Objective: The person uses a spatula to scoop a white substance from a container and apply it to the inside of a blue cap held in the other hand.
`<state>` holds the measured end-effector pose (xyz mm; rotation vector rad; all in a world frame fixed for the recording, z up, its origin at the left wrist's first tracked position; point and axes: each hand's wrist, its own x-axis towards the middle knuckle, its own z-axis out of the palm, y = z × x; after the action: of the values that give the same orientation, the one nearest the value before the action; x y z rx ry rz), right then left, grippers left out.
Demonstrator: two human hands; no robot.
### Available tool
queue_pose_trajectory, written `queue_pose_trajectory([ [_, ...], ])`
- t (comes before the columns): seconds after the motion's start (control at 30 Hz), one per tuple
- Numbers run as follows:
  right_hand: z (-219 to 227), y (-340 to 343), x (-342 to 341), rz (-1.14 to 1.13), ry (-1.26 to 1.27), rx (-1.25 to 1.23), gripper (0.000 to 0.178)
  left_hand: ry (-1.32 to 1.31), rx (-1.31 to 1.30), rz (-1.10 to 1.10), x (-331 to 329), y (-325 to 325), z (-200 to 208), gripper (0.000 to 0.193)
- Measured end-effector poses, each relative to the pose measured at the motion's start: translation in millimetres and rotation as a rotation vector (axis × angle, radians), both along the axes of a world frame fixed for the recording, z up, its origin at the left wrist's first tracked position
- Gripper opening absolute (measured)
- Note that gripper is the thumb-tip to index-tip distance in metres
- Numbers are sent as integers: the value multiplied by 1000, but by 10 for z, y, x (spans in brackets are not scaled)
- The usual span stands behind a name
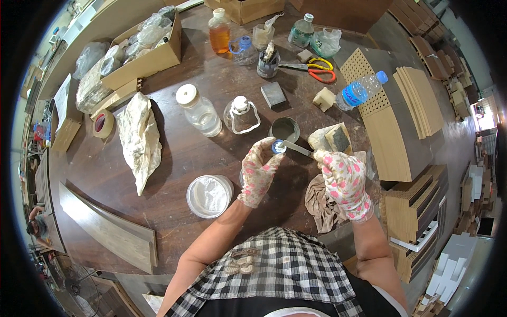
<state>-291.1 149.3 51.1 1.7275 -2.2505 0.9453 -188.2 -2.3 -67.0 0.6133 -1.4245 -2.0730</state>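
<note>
Small blue cap (278, 146) pinched in my left hand (259, 171) fingertips, held above table. Spatula (297, 149) clamped in my right hand (344, 179), long axis running left, tip at cap. White-powder tub (209, 196) left of left fingers; grey-paste cup (284, 129) just beyond.

Bright, even daylight; sharp centre, fisheye-bent edges, black corners.

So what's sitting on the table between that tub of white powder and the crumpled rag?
In the head view, only the left hand lies between the tub and the rag.
</note>
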Motion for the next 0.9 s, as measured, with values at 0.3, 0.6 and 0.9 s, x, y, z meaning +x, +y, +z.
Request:
queue_pose_trajectory([
  [0.3, 54, -14, 44, 20, 47, -36, 22, -24, -123, 4, 17, -16, -74, 38],
  [0.6, 84, 22, 65, 4, 95, -18, 25, 54, -64, 7, 34, 2, -11, 37],
  [0.9, 72, 18, 78, 4, 135, -2, 25, 113, 13, -7, 46, -8, -40, 38],
])
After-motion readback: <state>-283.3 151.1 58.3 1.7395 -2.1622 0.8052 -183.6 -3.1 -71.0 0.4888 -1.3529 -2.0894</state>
